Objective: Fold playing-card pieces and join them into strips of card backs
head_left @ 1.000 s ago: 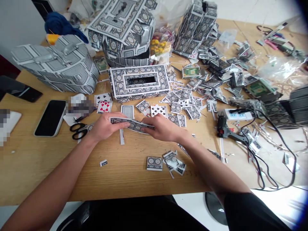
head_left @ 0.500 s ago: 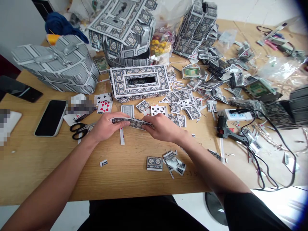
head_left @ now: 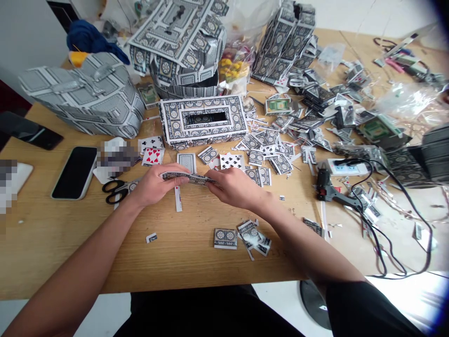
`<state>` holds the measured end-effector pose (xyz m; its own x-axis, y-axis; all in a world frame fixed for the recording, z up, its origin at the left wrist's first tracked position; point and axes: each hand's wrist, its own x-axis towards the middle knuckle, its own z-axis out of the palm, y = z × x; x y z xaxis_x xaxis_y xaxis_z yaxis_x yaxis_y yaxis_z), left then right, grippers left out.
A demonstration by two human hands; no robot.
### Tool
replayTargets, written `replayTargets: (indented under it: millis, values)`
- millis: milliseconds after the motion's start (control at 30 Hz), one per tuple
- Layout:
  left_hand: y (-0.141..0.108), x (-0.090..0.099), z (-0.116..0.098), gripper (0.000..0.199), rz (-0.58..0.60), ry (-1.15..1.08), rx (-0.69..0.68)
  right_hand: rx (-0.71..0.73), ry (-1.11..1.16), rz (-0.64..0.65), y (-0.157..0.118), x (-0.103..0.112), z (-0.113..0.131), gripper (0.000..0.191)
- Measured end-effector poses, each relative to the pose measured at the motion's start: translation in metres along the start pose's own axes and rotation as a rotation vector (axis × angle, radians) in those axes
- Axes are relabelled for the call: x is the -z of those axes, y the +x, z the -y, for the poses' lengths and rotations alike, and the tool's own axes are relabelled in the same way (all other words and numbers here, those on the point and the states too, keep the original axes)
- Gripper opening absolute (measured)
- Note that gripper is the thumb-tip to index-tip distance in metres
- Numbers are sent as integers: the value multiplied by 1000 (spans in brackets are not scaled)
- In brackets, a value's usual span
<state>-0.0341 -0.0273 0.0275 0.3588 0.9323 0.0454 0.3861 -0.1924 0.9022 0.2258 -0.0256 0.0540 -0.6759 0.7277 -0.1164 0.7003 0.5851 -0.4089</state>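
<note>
head view: hands (head_left: 234,188) hold patterned strip (head_left: 198,179); card (head_left: 230,161) beyond shows spades

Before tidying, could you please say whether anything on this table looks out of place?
Yes: cut playing-card scraps are strewn untidily beside the slotted card-covered box, and the glue gun lies on its side.

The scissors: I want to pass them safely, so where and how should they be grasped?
I'd suggest the black finger loops, coming from the person's left: they face that way, while the scissors' grey end points toward the left hand, which partly hides it.
</note>
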Motion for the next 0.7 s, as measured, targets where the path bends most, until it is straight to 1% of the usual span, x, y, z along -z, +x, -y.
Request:
replayTargets:
  millis: [167,400,500,567,700]
  values:
    - [-1,-2,4,23,-2,5,-43,14,10,17,1,-1,-2,24]
    - [-2,-5,6,24,27,9,-56,-5,30,30,1,1,-1,20]
    - [-4,-6,5,28,-19,9,0,-33,73,25,1,3,-1,20]
    - [-5,-6,3,32,-56,-32,51,-36,102,16,1,4,-3,20]
    - [-6,-2,-1,37,-48,-140,114,-19,157,1,1,5,-6,20]
